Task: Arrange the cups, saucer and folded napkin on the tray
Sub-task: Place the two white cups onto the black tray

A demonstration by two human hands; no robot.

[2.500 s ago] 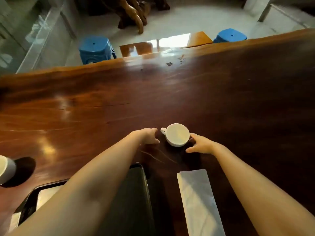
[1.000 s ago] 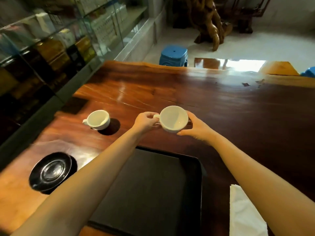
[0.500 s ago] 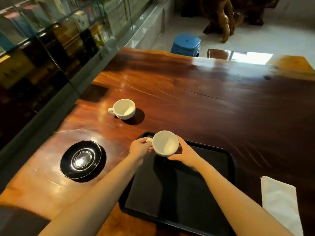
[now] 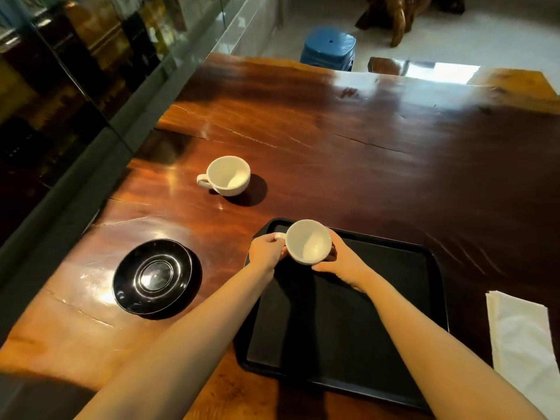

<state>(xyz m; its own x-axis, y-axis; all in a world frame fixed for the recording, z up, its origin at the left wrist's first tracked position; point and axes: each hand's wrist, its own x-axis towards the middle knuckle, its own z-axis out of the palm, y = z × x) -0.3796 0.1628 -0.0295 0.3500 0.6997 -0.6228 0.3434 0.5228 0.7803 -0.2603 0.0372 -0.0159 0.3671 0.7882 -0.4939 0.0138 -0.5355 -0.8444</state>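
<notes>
Both hands, left hand (image 4: 266, 249) on the handle and right hand (image 4: 339, 262) cupping the side, clamp 1 white cup (image 4: 309, 241) over the tray (image 4: 394, 298) far-left corner, where landing on the raised rim risks tipping.

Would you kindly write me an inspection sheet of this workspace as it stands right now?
Surface: glossy wooden table, with visible cracks.
Job's things: black tray near the front edge; one white cup held over its far left corner; second cup upright on the table; black saucer left of the tray; folded napkin right of it.
Clutter: nothing seen.
Hands: left hand at the cup's handle, right hand against its side.
Cables: nothing seen.
Surroundings: glass cabinet on the left, blue stool beyond the table.
</notes>
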